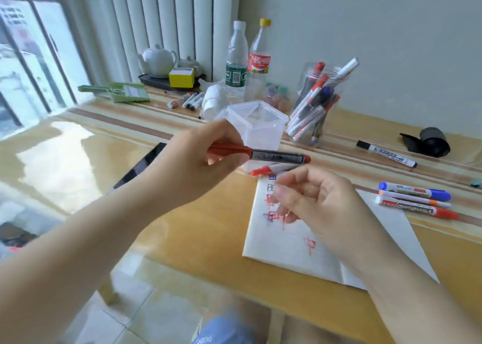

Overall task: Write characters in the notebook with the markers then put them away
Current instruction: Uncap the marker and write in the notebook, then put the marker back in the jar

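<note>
Left hand (193,161) grips red marker (260,154), capped, level over table (208,239).
My right hand (320,205) hangs loosely curled above notebook (287,244), holding nothing; red and blue characters on page. Three markers (414,199) lie right of notebook, jar (313,103) of markers behind.

Red cap and black barrel with a red end on the marker (263,155) gripped in the left hand (198,161). Red and purple characters on the white notebook (294,242). Honey-yellow tabletop (208,239), banded with brown and cream stripes along the far side. Blue-capped marker (414,189), orange-capped marker (414,199) and red-capped marker (417,209), all white-bodied. Black-capped white marker (386,153). Green label on the clear bottle (236,62); red label and yellow cap on the cola bottle (259,56). Yellow box (181,77). White teapot (157,60).
</note>
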`<state>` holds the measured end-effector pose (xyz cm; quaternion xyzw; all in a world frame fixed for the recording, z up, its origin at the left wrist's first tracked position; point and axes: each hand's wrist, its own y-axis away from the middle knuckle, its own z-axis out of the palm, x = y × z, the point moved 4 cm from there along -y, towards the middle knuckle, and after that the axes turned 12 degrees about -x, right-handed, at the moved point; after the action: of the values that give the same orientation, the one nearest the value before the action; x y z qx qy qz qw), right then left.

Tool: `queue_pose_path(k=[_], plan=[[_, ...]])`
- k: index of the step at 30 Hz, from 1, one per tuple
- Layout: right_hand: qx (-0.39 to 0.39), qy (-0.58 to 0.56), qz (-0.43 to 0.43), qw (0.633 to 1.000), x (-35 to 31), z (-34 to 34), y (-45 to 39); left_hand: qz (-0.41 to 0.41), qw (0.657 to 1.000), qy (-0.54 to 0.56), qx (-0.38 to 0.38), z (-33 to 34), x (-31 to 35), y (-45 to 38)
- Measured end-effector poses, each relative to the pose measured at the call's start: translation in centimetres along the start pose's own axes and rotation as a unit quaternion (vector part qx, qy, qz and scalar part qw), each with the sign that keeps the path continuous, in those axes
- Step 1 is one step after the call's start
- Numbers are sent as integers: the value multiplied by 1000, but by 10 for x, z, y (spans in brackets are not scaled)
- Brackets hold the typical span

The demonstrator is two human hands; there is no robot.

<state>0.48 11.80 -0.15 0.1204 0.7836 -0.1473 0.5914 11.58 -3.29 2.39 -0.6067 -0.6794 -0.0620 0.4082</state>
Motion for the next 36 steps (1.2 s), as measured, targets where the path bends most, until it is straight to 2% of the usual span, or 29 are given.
queue_pose_path(k=[3, 5, 8, 11, 17, 19, 22, 24, 26, 29, 33, 36], plan=[[-74, -18, -57, 995, -32, 66, -32, -70, 991, 13, 116, -57, -9, 55], [-139, -47, -65, 987, -47, 124, -51, -116, 974, 27, 193, -96, -19, 105], [-244, -93, -54, 964, -60, 223, -68, -199, 930, -3, 309, -153, -37, 197], [-334, -96, -19, 938, -54, 319, -69, -293, 877, -62, 376, -189, -64, 299], [-419, -62, 85, 902, 2, 446, -63, -491, 771, -115, 388, -178, -140, 464], [-426, -47, 126, 895, 24, 464, -62, -552, 756, -86, 342, -163, -167, 489], [-421, -11, 165, 892, 50, 468, -64, -631, 739, -42, 233, -141, -198, 512], [-421, 11, 169, 891, 56, 459, -67, -642, 731, -47, 227, -136, -207, 516], [-422, 26, 163, 891, 54, 447, -68, -622, 739, -63, 251, -140, -206, 502], [-430, 44, 134, 892, 39, 420, -63, -553, 785, -97, 264, -150, -193, 449], [-432, 23, 64, 899, -8, 353, -49, -385, 875, -144, 256, -160, -150, 330], [-369, 4, 7, 929, -38, 278, -41, -244, 931, -186, 199, -146, -101, 224]])
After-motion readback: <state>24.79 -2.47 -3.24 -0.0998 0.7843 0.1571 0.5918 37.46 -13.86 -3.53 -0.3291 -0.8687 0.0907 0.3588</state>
